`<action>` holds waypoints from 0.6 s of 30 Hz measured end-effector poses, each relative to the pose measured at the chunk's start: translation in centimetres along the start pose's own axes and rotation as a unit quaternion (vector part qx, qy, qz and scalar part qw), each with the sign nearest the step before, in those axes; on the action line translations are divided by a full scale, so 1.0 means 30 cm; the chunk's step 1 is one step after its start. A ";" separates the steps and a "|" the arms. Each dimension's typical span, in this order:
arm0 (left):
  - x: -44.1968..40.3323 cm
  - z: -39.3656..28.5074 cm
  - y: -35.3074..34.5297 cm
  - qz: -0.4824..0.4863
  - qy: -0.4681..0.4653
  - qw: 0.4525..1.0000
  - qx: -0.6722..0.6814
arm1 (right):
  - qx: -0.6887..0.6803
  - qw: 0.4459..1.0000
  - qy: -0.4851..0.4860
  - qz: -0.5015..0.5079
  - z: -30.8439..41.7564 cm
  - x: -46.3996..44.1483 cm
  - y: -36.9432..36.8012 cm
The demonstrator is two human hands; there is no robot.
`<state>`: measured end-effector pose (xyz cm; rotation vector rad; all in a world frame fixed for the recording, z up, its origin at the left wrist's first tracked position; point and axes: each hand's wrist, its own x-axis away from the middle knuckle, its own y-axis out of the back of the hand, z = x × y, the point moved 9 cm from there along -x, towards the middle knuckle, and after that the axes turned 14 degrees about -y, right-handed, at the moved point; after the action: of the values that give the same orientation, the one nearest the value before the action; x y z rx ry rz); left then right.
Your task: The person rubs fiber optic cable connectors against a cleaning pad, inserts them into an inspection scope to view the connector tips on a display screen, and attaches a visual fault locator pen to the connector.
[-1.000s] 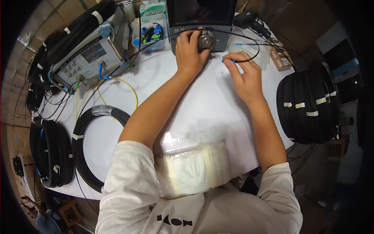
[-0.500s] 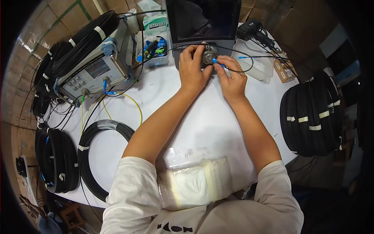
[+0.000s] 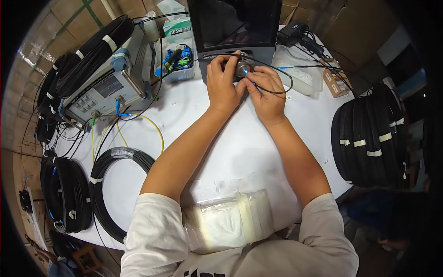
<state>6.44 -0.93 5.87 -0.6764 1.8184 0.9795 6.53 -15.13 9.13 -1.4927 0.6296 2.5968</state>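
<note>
My right hand pinches a blue fibre-optic connector on a black cable, its tip at the round metal port of a dark device with a screen. A bright blue-white glow shows at the tip; whether it is seated in the port cannot be made out. My left hand is curled round the left side of the metal port, fingers over its top and thumb near the connector. The black cable loops out to the right and passes back over the port.
A grey test instrument with blue and green plugs stands at left, cable coils on top. More black coils lie at left and right. Behind are a connector tub, a Kimtech box and a clear tray. A wrapped pad lies in front.
My right hand has moved slightly left and down with the connector, and a glow now shows at its tip. My left hand keeps its hold on the port. The view has shifted slightly.
</note>
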 end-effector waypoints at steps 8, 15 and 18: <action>0.005 0.000 -0.003 -0.010 -0.005 1.000 -0.004 | 0.019 0.999 -0.039 0.006 0.013 -0.027 -0.021; 0.005 0.006 -0.003 -0.008 -0.004 1.000 -0.015 | 0.002 0.998 -0.062 -0.019 -0.049 0.003 -0.019; 0.001 0.006 -0.001 -0.015 -0.004 1.000 -0.006 | -0.016 0.992 -0.123 0.008 -0.117 0.007 -0.053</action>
<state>6.53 -0.79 5.78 -0.7038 1.7927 0.9723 9.69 -15.05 6.92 -1.1517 0.5758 2.7551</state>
